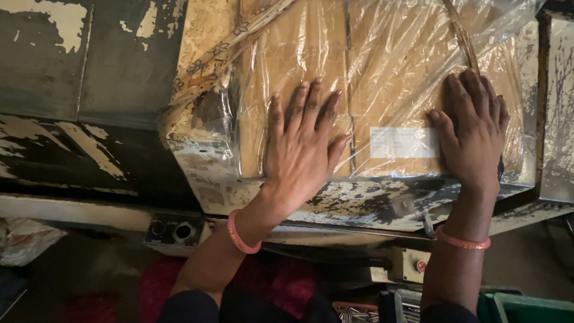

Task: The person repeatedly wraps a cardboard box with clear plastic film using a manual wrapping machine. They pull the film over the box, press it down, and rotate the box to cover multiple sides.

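A stack of brown cardboard packs [382, 72] wrapped in clear plastic film lies on a worn, paint-chipped machine platform [371, 206]. My left hand [302, 146] rests flat on the film over the near left part of the stack, fingers spread. My right hand [472, 134] lies flat on the near right part, fingers close together. Between the two hands a white label [403, 142] shows under the film. Each wrist carries a pink bangle. Neither hand grips anything.
A dark chipped metal surface [78, 66] extends to the left. Below the platform's front edge sit a panel with two round buttons [173, 230] and a box with a red button [412, 264]. A green bin [526, 308] stands at the bottom right, crumpled plastic [24, 239] at the left.
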